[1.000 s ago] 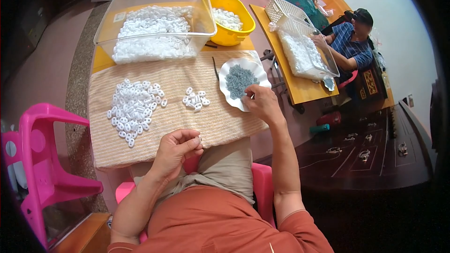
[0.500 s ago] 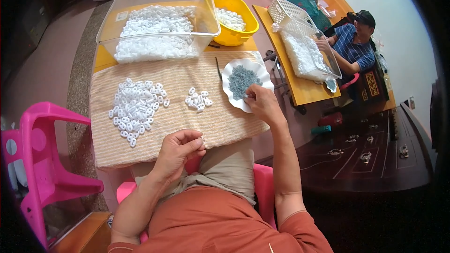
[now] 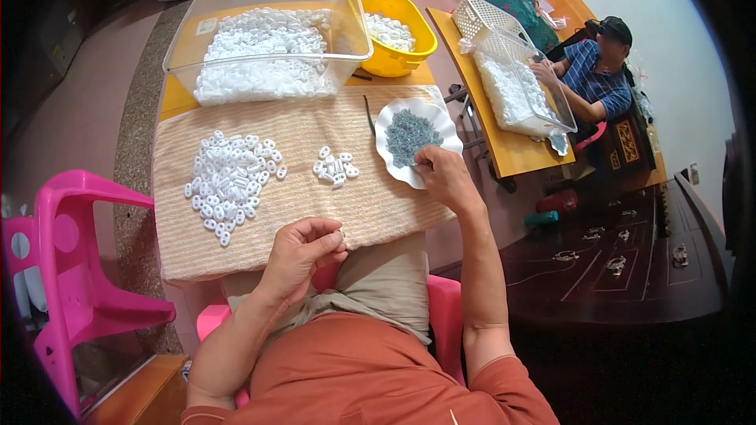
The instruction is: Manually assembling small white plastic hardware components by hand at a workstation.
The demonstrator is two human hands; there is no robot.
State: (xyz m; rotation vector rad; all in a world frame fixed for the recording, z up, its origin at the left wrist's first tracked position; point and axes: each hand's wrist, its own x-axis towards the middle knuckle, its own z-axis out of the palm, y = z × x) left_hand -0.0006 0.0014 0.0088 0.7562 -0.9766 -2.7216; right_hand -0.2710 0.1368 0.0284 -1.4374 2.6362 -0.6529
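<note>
My left hand (image 3: 305,253) is closed in a pinch at the table's near edge, with a small whitish piece (image 3: 342,234) showing at its fingertips. My right hand (image 3: 446,177) reaches over the near rim of a white scalloped plate (image 3: 450,135). Its thumb and fingers are pinched together at the edge of the small grey-blue translucent parts (image 3: 411,135) on that plate; whatever lies between them is hidden. A large pile of white oval plastic pieces with two holes (image 3: 230,182) lies on the left of the striped cloth (image 3: 303,126). Midway sits a smaller cluster of white pieces (image 3: 335,167).
Beyond the cloth stand a clear bin (image 3: 268,79) of white pieces and a yellow tub (image 3: 405,65). A dark strip (image 3: 368,116) lies beside the plate. At right, another person (image 3: 594,71) sits by a second table (image 3: 504,159). A pink chair (image 3: 94,291) stands left.
The fingers of my right hand have shifted slightly at the plate's near side. My left hand keeps its pinch in nearly the same place.
</note>
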